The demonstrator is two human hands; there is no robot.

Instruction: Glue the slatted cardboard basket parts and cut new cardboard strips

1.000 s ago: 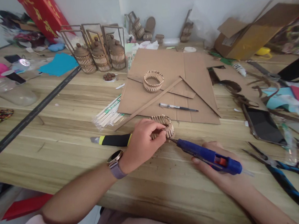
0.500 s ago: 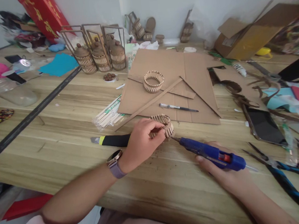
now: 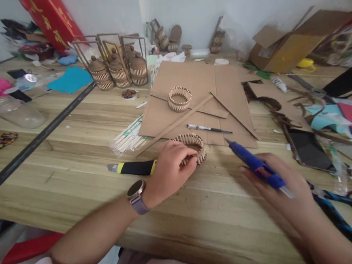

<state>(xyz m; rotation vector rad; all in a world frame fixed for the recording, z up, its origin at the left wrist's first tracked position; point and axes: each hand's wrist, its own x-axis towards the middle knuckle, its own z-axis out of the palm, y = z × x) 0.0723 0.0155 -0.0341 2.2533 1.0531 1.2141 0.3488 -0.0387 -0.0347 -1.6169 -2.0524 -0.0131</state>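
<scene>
My left hand (image 3: 174,166) pinches the near side of a slatted ring (image 3: 200,146) made of short wooden sticks and brown strips, standing on the wooden table. Part of that ring is hidden behind my fingers. In my right hand (image 3: 277,185) is a blue hot glue gun (image 3: 254,162), its nozzle pointing up and left, apart from the ring. A utility knife (image 3: 136,167) with a black and yellow handle lies beside my left wrist. A second slatted ring (image 3: 180,99) sits on the cardboard sheet (image 3: 237,102), near a pen (image 3: 209,128) and a long cardboard strip (image 3: 175,125).
Blue-handled pliers (image 3: 334,209) and a phone (image 3: 309,148) lie at the right. Bagged sticks (image 3: 129,135) are left of the cardboard. Small lidded baskets (image 3: 116,71) with tall handles stand behind a dish of brown beads (image 3: 128,94). A cardboard box (image 3: 297,41) is at the back right.
My right hand has drawn the glue gun away from the ring, to the right and up. The ring now sits turned flatter, with more of its opening showing; my left hand still grips it.
</scene>
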